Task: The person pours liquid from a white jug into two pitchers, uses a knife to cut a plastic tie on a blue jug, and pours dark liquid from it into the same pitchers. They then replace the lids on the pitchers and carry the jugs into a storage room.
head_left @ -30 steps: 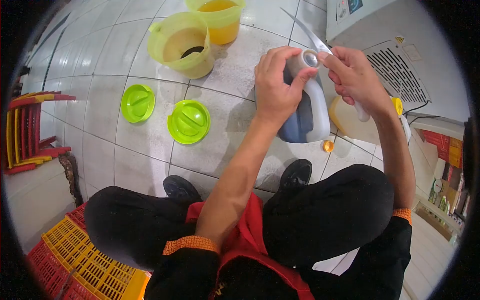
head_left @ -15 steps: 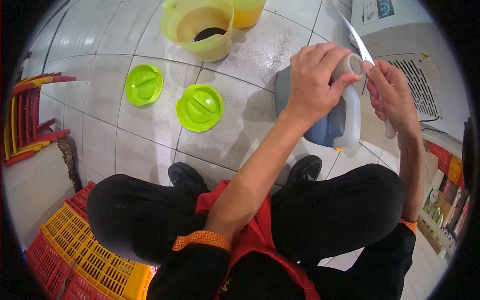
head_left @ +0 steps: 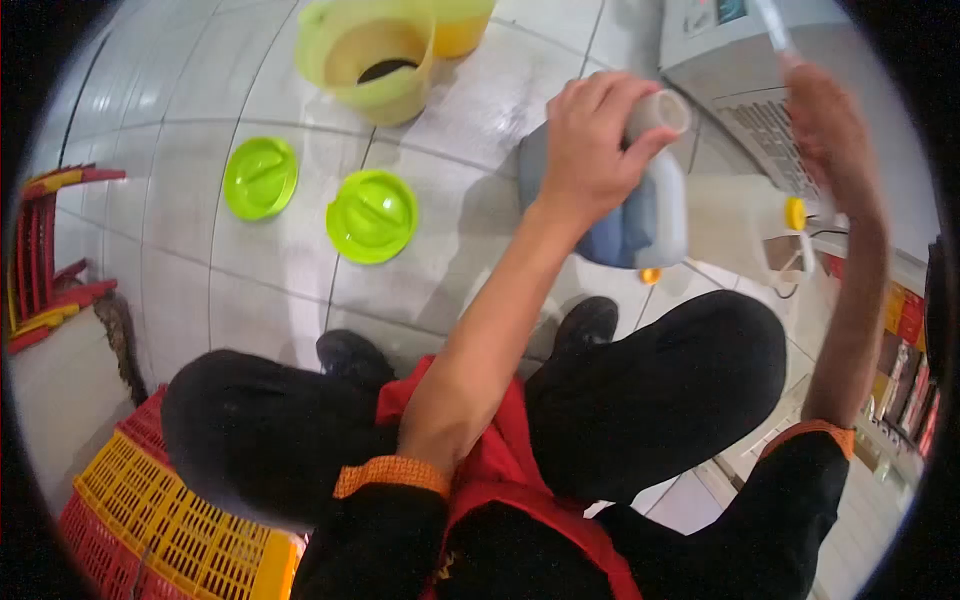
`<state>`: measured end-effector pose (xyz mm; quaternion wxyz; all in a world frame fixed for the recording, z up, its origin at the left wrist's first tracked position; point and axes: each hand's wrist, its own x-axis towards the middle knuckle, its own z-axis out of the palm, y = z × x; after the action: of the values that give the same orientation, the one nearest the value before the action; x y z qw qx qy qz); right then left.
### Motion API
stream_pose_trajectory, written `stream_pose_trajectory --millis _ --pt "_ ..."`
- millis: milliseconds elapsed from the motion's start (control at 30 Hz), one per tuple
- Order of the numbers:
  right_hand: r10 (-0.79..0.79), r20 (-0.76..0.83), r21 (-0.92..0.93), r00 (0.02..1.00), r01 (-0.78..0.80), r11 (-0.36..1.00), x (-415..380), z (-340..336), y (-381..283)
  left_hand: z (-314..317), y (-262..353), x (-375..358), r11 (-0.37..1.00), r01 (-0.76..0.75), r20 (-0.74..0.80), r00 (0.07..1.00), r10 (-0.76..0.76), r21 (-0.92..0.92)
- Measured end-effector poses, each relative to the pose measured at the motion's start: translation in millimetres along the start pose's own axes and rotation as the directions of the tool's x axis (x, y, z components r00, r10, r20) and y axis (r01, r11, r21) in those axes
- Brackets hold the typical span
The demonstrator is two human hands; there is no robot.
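My left hand [head_left: 590,150] is wrapped round the neck of a translucent plastic jug [head_left: 632,232], which holds dark liquid and stands on the floor. The jug's pale round mouth [head_left: 668,112] shows beside my thumb. Off to the right, my right hand [head_left: 828,125] is closed round a knife [head_left: 774,28], blurred by motion. Its white blade points up and away from the jug, and its handle is hidden in my fist. A small orange cap [head_left: 650,275] lies on the floor beneath the jug.
Two green lids [head_left: 372,216] lie on the tiled floor near a yellowish bucket [head_left: 375,95] with dark liquid. A second container [head_left: 460,30] stands behind it. A clear jug with a yellow cap [head_left: 795,213] and a white appliance [head_left: 740,75] are at right; yellow and red crates [head_left: 170,500] at lower left.
My right hand has moved up and right with the knife, away from the jug's mouth. The left hand keeps its hold on the neck. The view has shifted slightly.
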<state>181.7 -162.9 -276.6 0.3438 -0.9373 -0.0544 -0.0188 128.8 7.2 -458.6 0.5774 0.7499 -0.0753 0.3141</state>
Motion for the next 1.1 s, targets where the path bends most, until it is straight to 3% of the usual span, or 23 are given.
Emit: stream_pose_trajectory --millis 33,67,100,167,300,500,600,1100 --pt "0.199 0.176 -0.048 0.964 -0.194 0.98 1 -2 1 0 -2 3 1.0 -0.022 -0.012 1.0 0.021 -0.016" --pt "0.265 0.25 0.067 0.931 -0.29 0.955 -4 6 2 -1 -4 3 1.0 -0.019 -0.019 1.0 0.018 -0.024" --pt "0.323 0.333 0.175 0.886 -0.395 0.902 -12 19 4 -1 -4 2 0.999 -0.01 -0.019 1.0 0.009 -0.032" --pt "0.329 0.383 0.272 0.863 -0.446 0.853 -25 41 9 -2 -1 1 0.999 0.004 -0.016 1.0 -0.005 -0.054" --pt "0.256 0.458 0.421 0.851 -0.462 0.781 -25 58 28 -4 4 4 0.996 0.02 0.029 0.999 -0.018 -0.083" --pt "0.189 0.486 0.369 0.853 -0.396 0.841 -25 68 25 0 -1 3 0.991 0.055 0.014 0.998 -0.054 -0.126" --pt "0.176 0.469 0.344 0.866 -0.362 0.867 -27 71 23 -2 -1 2 0.996 -0.003 0.024 1.0 0.006 -0.091" --pt "0.219 0.442 0.31 0.87 -0.377 0.873 -19 67 28 -2 0 3 0.991 0.035 0.024 0.999 -0.032 -0.131"
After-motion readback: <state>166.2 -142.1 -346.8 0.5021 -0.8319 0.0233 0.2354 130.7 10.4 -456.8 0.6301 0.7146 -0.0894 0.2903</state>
